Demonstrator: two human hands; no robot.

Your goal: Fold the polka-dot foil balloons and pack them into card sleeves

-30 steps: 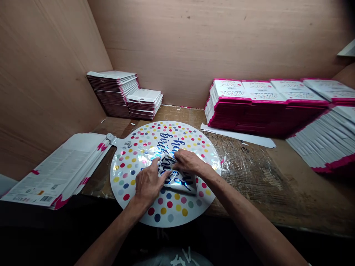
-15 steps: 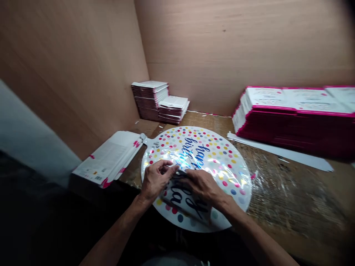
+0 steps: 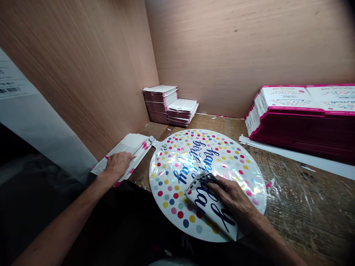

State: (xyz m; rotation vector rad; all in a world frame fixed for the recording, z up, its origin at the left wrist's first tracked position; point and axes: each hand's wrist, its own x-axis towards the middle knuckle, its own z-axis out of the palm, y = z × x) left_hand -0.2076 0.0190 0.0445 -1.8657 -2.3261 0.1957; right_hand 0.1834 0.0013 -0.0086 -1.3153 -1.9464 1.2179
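Note:
A round foil balloon (image 3: 172,184) with coloured dots and blue "happy birthday" lettering lies flat, its neck pointing left. Over its front part my right hand (image 3: 233,195) is closed on a folded foil balloon (image 3: 210,210), silvery with dark script, pinched between thumb and fingers. Its upper end is creased and bent over. To the left, my left hand (image 3: 119,164) rests on top of a pile of flat white cardboard packs (image 3: 131,142) with pink marks. Its fingers stretch across the top pack; the thumb is hidden.
Two stacks of white and pink packs (image 3: 159,105) stand in the back corner. A long row of pink-edged boxes (image 3: 294,122) runs along the right, with white strips (image 3: 327,162) before it. Wooden panels (image 3: 235,48) enclose the brown work surface (image 3: 294,199) behind and left.
My left hand has left the folded balloon and moved left onto the packs. The right hand keeps the folded balloon alone, shifted slightly right. The view has turned a little left.

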